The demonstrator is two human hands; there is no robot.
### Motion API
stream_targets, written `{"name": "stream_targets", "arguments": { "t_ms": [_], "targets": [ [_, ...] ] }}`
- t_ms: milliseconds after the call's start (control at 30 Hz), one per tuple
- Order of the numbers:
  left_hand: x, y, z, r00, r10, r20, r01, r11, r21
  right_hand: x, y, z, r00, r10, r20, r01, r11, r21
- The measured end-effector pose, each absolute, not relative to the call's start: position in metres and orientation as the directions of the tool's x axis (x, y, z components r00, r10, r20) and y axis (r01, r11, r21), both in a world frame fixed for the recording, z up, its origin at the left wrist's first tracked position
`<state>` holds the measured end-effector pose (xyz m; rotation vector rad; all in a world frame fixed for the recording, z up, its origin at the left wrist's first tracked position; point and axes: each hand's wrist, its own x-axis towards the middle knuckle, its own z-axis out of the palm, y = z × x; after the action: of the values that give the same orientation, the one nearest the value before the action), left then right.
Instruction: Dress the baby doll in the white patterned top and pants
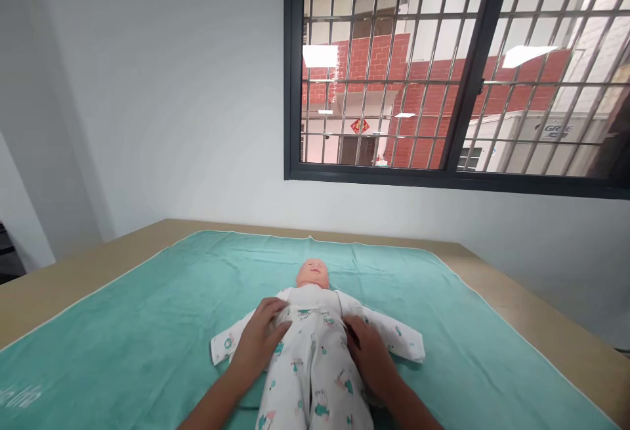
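Note:
A baby doll [314,274] lies on its back in the middle, head away from me. It wears a white long-sleeved top [401,335] with spread sleeves and white printed baby pants [322,367] with green and pink figures. My left hand [260,337] rests at the left side of the waist, fingers stretched over the fabric and thumb apart. At the right side of the waist, my right hand [370,354] has its fingers curled against the pants, seemingly gripping their edge. Its fingertips are partly hidden. The lower legs run out of the bottom of the view.
A green towel [147,325] is spread under the doll over a wooden table [536,305]. Behind the table stands a white wall [197,102] with a dark-framed window [290,88] and metal bars. Pale printing marks the towel's lower left corner.

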<state>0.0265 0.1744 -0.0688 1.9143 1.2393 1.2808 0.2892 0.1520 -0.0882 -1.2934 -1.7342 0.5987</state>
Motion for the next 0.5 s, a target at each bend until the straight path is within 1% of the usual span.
{"name": "stream_targets", "arguments": {
  "t_ms": [33,67,133,233,300,333,400,467,500],
  "targets": [
    [0.029,0.177,-0.064,0.195,0.870,0.454,0.434,-0.491,0.755,0.289,0.152,-0.086,-0.119,0.908,0.403,0.575,0.394,-0.717],
    [0.031,0.181,-0.059,0.250,0.851,0.462,0.469,-0.523,0.712,0.289,0.152,-0.085,-0.145,0.886,0.439,0.597,0.433,-0.676],
    [0.038,0.193,-0.051,0.325,0.830,0.453,0.547,-0.556,0.626,0.288,0.160,-0.083,-0.146,0.877,0.458,0.598,0.447,-0.666],
    [0.050,0.213,-0.042,0.371,0.833,0.411,0.676,-0.546,0.496,0.285,0.184,-0.078,-0.032,0.937,0.349,0.629,0.290,-0.721],
    [0.056,0.223,-0.038,0.350,0.860,0.372,0.752,-0.495,0.435,0.284,0.200,-0.072,0.022,0.956,0.293,0.668,0.205,-0.716],
    [0.059,0.225,-0.036,0.330,0.873,0.359,0.780,-0.466,0.418,0.285,0.204,-0.069,0.033,0.955,0.293,0.683,0.193,-0.705],
    [0.064,0.223,-0.033,0.306,0.875,0.375,0.803,-0.449,0.391,0.288,0.204,-0.064,0.049,0.943,0.328,0.732,0.190,-0.654],
    [0.069,0.214,-0.030,0.332,0.834,0.441,0.786,-0.503,0.359,0.297,0.190,-0.064,0.062,0.944,0.324,0.831,0.131,-0.541],
    [0.072,0.210,-0.028,0.358,0.804,0.475,0.769,-0.543,0.338,0.303,0.180,-0.066,0.071,0.953,0.295,0.882,0.078,-0.465]
  ]
}}
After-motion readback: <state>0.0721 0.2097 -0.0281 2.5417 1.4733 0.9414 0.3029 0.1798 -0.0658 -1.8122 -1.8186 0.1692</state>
